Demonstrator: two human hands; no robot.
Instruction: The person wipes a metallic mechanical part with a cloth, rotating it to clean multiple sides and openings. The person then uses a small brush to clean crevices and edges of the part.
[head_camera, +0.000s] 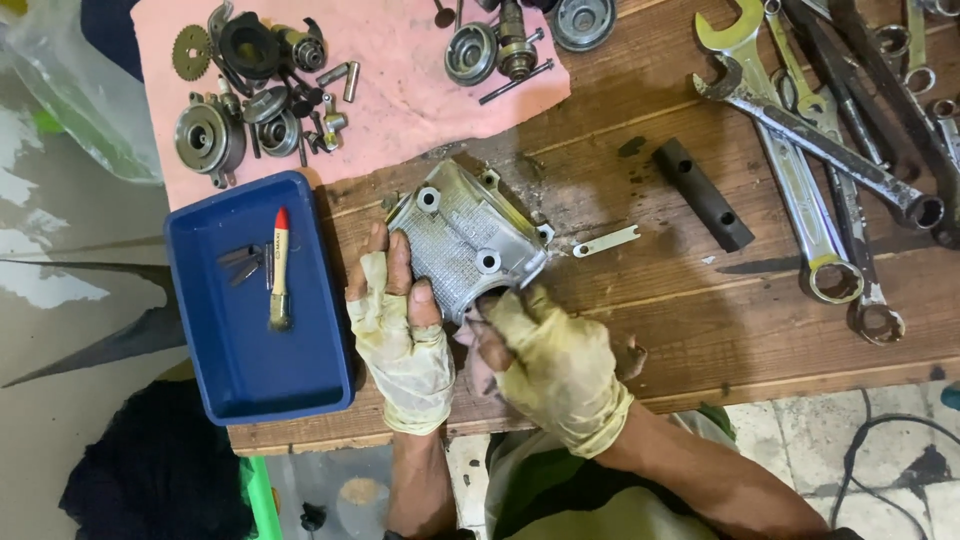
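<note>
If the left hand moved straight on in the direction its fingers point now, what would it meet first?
The left hand points up the bench along the metal engine casing it already touches. Beyond that, probably the pink cloth with small parts; depth is unclear.

Worn wooden workbench (700, 330), stained tiled floor (800, 440)

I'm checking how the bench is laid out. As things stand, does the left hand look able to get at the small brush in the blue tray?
Probably yes. The brush lies uncovered in the blue tray, just beside the left hand, with nothing between them. But that hand is gripping the metal cylinder block and would have to let go first.
</note>
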